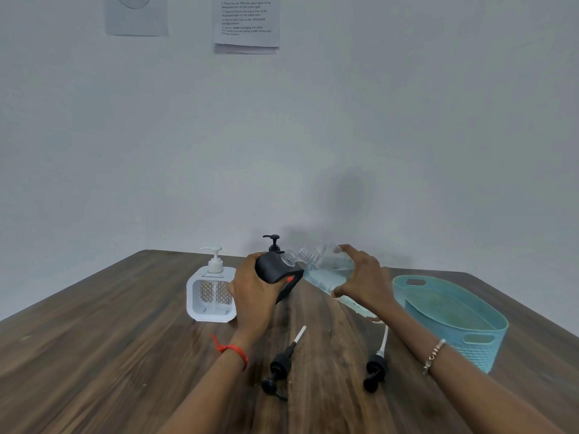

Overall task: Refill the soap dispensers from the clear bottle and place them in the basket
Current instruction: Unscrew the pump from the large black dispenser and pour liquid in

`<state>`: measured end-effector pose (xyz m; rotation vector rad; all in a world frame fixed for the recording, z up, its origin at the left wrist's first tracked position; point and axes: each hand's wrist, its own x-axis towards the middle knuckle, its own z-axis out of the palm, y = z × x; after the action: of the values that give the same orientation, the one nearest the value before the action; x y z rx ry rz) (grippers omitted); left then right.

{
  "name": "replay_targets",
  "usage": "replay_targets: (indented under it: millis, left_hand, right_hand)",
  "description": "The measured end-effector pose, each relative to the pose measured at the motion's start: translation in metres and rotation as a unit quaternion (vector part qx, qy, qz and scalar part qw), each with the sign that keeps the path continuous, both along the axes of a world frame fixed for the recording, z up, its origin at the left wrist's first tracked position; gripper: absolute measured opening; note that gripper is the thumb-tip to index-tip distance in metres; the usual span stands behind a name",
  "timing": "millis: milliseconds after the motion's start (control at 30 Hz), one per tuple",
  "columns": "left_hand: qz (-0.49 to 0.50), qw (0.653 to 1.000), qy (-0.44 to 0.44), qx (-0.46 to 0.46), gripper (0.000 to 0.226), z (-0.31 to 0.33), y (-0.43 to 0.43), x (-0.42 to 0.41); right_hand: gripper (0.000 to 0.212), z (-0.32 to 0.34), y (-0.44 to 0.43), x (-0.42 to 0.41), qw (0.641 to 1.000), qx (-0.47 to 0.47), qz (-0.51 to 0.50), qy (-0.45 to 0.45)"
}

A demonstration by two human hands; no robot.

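One dispenser [272,270] in left hand [253,294]; right hand [365,281] seemingly grips bottle [326,270].

Three dispensers are counted: white dispenser [211,292], black dispenser [272,270], rear black dispenser [273,242]. Two detached pumps are counted: left pump [279,368], right pump [376,368]. One clear bottle [329,270] and one basket [479,352] are counted.

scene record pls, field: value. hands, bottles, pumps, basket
left hand: left hand grips black dispenser, tilted, neck open
right hand: right hand holds clear bottle, tilted, mouth beside the dispenser's neck
flow: cannot tell
white dispenser: upright, pump on
second black dispenser: behind, pump on
loose pumps: black pump head and second pump head lie on table
basket: right side, no dispenser inside
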<state>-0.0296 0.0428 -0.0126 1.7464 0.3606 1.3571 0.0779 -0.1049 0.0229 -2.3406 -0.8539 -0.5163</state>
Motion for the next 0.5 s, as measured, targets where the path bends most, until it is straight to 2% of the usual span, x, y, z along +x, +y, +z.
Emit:
replay_targets:
  millis: [333,500]
  left_hand:
    - [0.006,1.0,-0.021,-0.005,0.062,-0.0034,-0.0045,0.0036]
    - [0.005,0.999,-0.029,0.014,0.049,-0.0033,-0.0086,0.0016]
  right_hand:
    - [0.081,0.0042,-0.0033,-0.0016,0.999,-0.033,-0.013,-0.002]
    - [0.081,0.0077,-0.0052,-0.0051,0.999,-0.051,-0.019,-0.005]
